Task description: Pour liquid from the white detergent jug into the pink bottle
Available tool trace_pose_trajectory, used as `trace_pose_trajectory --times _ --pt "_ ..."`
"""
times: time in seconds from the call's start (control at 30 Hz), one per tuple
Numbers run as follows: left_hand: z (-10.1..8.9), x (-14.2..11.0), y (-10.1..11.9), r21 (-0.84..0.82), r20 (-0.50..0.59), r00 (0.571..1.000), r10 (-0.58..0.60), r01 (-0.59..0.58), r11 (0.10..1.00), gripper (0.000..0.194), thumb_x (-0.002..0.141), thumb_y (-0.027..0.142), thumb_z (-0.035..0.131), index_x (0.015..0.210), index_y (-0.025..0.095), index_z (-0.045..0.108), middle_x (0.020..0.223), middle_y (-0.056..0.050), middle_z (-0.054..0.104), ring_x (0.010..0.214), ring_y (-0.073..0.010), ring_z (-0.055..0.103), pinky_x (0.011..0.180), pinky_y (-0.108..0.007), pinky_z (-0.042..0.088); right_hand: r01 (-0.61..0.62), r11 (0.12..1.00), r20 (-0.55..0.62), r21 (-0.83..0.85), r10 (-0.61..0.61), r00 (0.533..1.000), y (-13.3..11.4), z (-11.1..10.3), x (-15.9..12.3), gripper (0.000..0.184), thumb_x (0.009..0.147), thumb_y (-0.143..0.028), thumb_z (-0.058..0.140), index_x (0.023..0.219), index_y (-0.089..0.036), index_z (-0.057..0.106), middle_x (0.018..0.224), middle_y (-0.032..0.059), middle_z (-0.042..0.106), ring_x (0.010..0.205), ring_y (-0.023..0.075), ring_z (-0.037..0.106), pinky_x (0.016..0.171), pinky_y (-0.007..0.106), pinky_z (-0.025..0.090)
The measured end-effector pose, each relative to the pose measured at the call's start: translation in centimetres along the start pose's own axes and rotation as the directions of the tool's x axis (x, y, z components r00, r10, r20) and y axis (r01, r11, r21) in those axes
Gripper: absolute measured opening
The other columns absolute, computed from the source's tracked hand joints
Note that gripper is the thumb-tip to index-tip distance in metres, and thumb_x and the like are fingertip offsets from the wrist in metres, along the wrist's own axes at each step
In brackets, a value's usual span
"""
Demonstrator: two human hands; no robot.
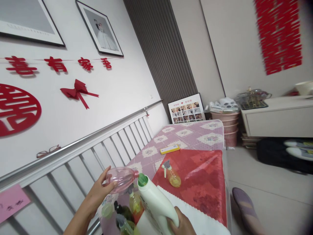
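Observation:
My left hand (101,186) is wrapped round a clear pink bottle (121,179), which lies tilted on its side with its neck toward the right. In my right hand (182,223) is the handle of a large pale green detergent bottle (156,204). Its open mouth, green inside, is right by the pink bottle's neck; whether they touch I cannot tell. Below the pink bottle stand several spray bottles, among them one with yellow contents (136,205) and one with a grey head (123,223). Another spray bottle (174,178) with yellow liquid is on the red cloth.
Red cloth (200,173) and a white sheet (190,210) cover part of a patterned mattress (158,140). A yellow box (170,149) lies on it. White railing (114,143) runs along the left. Stacked pink baskets (230,127) and a white cabinet (281,117) stand beyond.

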State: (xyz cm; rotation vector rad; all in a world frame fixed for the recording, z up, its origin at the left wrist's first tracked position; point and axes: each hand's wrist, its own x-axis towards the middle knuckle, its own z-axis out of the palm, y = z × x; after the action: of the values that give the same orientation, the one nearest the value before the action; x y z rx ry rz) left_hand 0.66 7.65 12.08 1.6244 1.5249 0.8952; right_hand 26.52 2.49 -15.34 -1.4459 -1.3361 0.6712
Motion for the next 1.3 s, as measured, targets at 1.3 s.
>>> trace_pose_trajectory --times 1.3 --pt "-0.1 -0.2 1.0 0.065 -0.011 0.999 0.043 -0.042 0.997 0.102 0.068 0.057 0.073 0.152 0.026 0.025 0.147 -0.017 0.046 0.117 -0.0277 0.06 0.1 -0.041 0.049 0.0 0.999 -0.029 0.041 0.001 1.0 -0.3 -0.2 -0.1 0.016 0.081 -0.038 0.047 0.078 -0.025 0.056 0.076 0.0035 0.073 0.074 0.0233 0.07 0.07 0.031 0.052"
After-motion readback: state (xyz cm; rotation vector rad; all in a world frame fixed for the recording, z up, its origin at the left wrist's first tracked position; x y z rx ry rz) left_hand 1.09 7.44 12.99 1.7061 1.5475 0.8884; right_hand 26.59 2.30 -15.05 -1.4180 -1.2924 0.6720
